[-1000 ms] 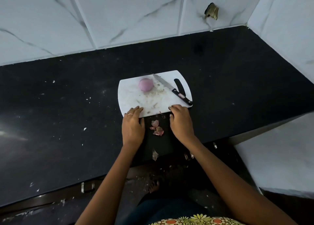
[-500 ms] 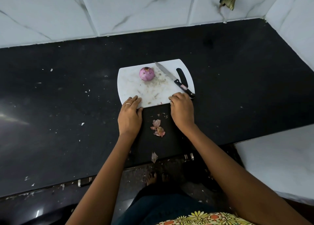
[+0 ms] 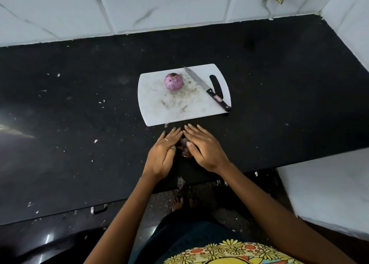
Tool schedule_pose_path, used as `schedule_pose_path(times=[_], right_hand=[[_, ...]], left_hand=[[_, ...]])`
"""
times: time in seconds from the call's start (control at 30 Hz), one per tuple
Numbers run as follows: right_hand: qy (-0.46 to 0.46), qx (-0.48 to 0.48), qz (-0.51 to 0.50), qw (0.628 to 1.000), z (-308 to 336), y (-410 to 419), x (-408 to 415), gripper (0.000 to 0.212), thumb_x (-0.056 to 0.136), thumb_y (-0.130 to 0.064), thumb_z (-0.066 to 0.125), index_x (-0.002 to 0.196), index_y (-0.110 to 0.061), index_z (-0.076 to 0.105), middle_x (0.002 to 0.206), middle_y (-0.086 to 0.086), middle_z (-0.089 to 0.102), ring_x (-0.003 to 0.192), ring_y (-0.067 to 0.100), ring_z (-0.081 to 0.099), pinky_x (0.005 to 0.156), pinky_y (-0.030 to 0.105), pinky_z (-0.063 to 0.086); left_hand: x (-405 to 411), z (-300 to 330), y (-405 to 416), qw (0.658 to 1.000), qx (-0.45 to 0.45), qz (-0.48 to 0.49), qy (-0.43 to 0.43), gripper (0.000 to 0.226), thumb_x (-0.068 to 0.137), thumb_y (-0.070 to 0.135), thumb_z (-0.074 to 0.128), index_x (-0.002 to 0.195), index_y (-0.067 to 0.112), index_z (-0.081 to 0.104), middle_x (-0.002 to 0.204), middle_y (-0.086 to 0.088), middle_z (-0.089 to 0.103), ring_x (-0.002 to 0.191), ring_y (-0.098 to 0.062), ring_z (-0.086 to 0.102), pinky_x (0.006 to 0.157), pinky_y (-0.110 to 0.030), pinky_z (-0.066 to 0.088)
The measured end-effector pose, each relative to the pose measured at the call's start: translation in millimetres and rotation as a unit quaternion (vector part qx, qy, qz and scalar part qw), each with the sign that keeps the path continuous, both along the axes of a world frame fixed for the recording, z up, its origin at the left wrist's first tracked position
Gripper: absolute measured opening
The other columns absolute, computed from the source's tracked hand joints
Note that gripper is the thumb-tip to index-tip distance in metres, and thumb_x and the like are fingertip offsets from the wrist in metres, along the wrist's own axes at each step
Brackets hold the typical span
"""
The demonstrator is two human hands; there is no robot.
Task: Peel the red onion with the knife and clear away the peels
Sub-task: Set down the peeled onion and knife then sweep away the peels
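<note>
Half a second before, both hands had been at the near edge of the cutting board (image 3: 159,108), fingers on it. Now they had come off it and drawn together on the black counter (image 3: 79,104) just in front of the board. The left hand (image 3: 162,154) and the right hand (image 3: 203,149) lay palm down with fingers straight, their fingertips nearly meeting, cupped on either side of the little heap of peels (image 3: 184,149). Only a sliver of the pinkish skins showed in the gap between the thumbs, where earlier the heap had lain in the open between the two wrists. Neither hand was closed round anything; whether they were actually pressing on the peels I could not tell.

The board itself sat clear of the fingers, with a narrow strip of counter between them. The red onion (image 3: 173,81), peeled and purple, stood toward the board's far left part, where it had been. The knife (image 3: 207,90) lay slantwise on the right side of the board, blade pointing away, black handle reaching the near right corner, untouched. One stray peel scrap (image 3: 180,182) hung at the counter's front edge, below the hands, as before. White flecks dotted the counter to the left.
</note>
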State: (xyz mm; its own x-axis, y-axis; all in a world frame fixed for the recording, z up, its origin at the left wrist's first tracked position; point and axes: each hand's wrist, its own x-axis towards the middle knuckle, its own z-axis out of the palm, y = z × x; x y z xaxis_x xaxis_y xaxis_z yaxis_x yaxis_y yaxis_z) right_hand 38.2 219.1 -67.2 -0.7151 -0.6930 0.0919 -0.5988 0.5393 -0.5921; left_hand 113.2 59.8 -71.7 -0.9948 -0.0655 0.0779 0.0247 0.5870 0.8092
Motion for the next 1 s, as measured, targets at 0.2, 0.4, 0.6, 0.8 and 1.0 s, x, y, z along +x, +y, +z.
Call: schedule_pose_path(times=[0.2,0.4,0.6,0.8,1.0], right_hand=[[0.089,-0.037,-0.01,0.995,18.3,5.9,30.3,0.059,0.086,-0.05,0.048,0.131,-0.012,0.052,0.14,0.005,0.05,0.135,0.021,0.038,0.111,0.037,0.028],[0.181,0.15,0.073,0.969,-2.7,-16.3,51.6,0.066,0.091,-0.06,0.036,0.141,-0.018,0.041,0.154,0.007,0.03,0.143,0.031,0.025,0.115,0.044,0.014],[0.139,0.159,-0.063,0.975,1.6,-22.9,13.4,0.049,0.094,-0.033,0.03,0.131,-0.01,0.054,0.144,0.011,0.046,0.134,0.031,0.041,0.111,0.043,0.028],[0.171,0.143,0.056,0.973,9.0,-23.4,42.1,0.057,0.094,-0.044,0.032,0.137,-0.009,0.047,0.147,0.011,0.042,0.139,0.03,0.033,0.113,0.041,0.014],[0.175,0.259,0.132,0.941,-0.8,-45.4,41.0,0.074,0.093,-0.06,0.015,0.15,-0.013,0.017,0.159,0.005,0.014,0.148,0.027,0.002,0.117,0.05,-0.003]], left_hand=[[-14.9,29.5,2.2,0.879,0.416,0.232,-0.029,0.06,0.094,0.045,0.024,0.125,0.006,0.058,0.125,-0.01,0.062,0.118,-0.014,0.058,0.102,-0.023,0.043],[-16.3,31.4,3.7,0.842,0.472,0.257,-0.033,0.064,0.102,0.044,0.012,0.126,0.005,0.057,0.126,-0.01,0.062,0.12,-0.018,0.057,0.108,-0.031,0.037],[-11.5,31.9,3.3,0.824,0.503,0.26,-0.024,0.067,0.101,0.049,0.013,0.126,0.005,0.058,0.127,-0.01,0.062,0.12,-0.02,0.058,0.11,-0.034,0.037],[-11.9,32.3,-2.0,0.81,0.521,0.268,-0.018,0.069,0.1,0.05,0.013,0.127,0.004,0.057,0.127,-0.011,0.062,0.122,-0.022,0.056,0.112,-0.036,0.034],[-13.4,33.7,-6.7,0.816,0.504,0.283,0.0,0.067,0.102,0.046,0.013,0.127,0.0,0.056,0.128,-0.014,0.06,0.122,-0.02,0.055,0.112,-0.034,0.033]])
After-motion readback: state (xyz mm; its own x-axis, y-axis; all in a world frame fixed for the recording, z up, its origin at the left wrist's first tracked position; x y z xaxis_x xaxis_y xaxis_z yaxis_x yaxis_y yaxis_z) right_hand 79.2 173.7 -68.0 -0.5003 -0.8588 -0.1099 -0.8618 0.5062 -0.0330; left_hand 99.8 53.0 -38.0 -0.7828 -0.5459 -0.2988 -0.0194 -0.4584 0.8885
